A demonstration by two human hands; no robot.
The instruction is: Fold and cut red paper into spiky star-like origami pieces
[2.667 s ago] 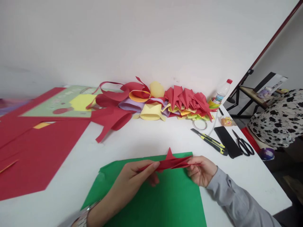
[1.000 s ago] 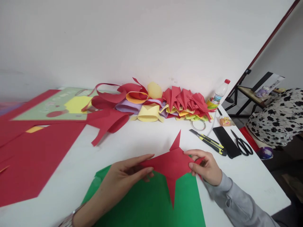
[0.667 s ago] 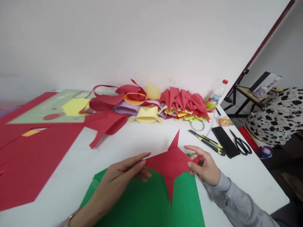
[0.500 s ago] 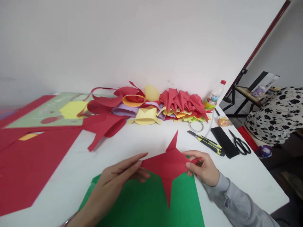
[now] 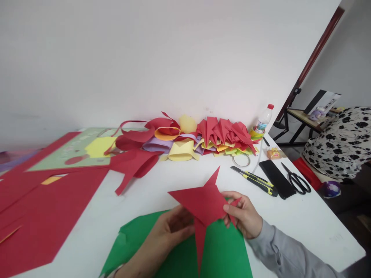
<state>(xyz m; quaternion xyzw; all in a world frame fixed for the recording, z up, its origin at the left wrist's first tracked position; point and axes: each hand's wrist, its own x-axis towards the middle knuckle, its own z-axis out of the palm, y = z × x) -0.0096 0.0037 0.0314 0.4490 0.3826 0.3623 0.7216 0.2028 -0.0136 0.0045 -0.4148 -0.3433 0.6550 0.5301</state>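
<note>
A red paper star [image 5: 203, 202] with long points is held up over a green sheet [image 5: 228, 251]. My right hand [image 5: 245, 216] pinches its right side, thumb on top and fingers behind. My left hand [image 5: 171, 235] is under the star's left part, thumb and fingers curved and apart. Its fingertips are partly hidden behind the red paper, so I cannot tell whether they touch it.
Folded red stars [image 5: 222, 129] and rolled paper pieces [image 5: 179, 150] lie by the wall, with a bottle [image 5: 262, 122] beside them. At right are a tape roll [image 5: 241, 160], a utility knife [image 5: 255, 180], a black case [image 5: 276, 179] and scissors [image 5: 297, 179]. Red sheets [image 5: 58, 208] cover the left.
My left hand has gone from the star's left point to underneath it, its fingers now behind the paper. The star has tilted slightly, still in my right hand. The view has shifted a little.
</note>
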